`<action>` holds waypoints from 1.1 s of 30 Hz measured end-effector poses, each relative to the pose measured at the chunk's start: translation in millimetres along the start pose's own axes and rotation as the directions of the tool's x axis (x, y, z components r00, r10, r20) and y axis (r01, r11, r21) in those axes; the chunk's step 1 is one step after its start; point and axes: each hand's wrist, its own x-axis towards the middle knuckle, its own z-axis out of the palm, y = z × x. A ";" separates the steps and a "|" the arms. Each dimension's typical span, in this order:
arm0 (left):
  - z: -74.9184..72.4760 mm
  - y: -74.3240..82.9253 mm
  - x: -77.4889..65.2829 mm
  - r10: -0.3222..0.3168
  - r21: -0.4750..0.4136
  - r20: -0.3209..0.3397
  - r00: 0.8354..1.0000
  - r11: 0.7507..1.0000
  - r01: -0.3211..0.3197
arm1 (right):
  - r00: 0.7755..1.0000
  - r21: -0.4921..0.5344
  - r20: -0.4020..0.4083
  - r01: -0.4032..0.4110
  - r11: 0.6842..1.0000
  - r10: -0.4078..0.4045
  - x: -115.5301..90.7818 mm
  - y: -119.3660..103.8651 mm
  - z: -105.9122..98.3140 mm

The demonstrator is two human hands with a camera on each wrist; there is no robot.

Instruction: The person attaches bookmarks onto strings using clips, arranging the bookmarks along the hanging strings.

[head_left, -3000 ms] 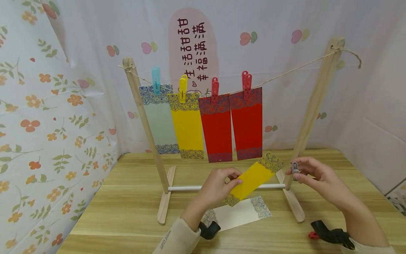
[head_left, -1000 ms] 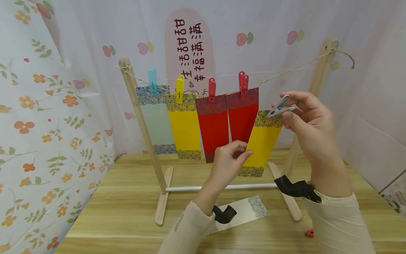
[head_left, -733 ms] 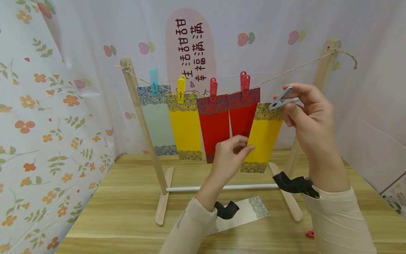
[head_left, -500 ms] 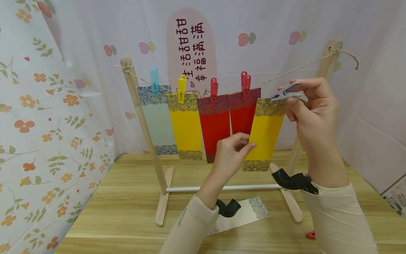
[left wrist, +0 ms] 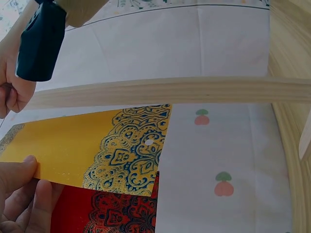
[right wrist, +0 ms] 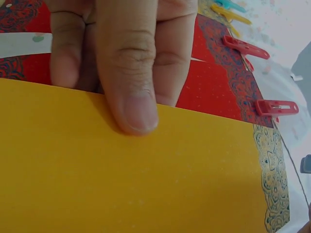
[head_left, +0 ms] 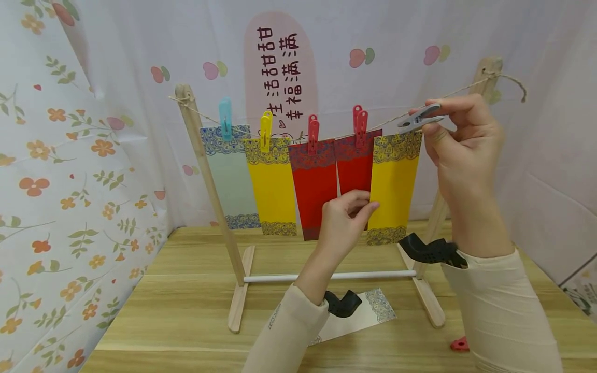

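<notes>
My left hand (head_left: 342, 217) pinches the left edge of a yellow card (head_left: 396, 181) with lace-patterned ends, holding it upright below the line at the right. Its thumb (right wrist: 136, 107) lies on the card's face in the right wrist view. My right hand (head_left: 471, 140) squeezes a grey clothespin (head_left: 418, 118) by its handles. The clothespin's tip points left and overlaps the card's top edge and the string (head_left: 466, 87) in the head view. Behind the held card hangs a red card (head_left: 353, 176), partly covered, beneath red clothespins (head_left: 360, 127).
Another red card (head_left: 314, 191), a yellow card (head_left: 271, 191) and a pale green card (head_left: 233, 186) hang farther left. Wooden posts (head_left: 205, 171) joined by a white rod (head_left: 289, 278) carry the string. A white patterned card (head_left: 347, 321) and a red clothespin (head_left: 459, 344) lie on the table.
Both hands have risen with the yellow card and grey clothespin, from low over the table up to the string. The card has turned from slanted to nearly upright.
</notes>
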 end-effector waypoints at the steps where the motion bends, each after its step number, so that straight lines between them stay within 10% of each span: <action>1: 0.5 0.3 0.1 0.000 -0.002 0.000 1.000 1.000 0.000 | 1.000 -0.001 -0.001 0.000 1.000 0.000 1.9 -0.1 0.4; 33: 19.4 1.8 5.9 0.048 -0.046 -0.080 0.996 0.998 -0.051 | 0.992 -0.238 0.018 -0.114 0.965 0.121 26.6 -11.8 1.7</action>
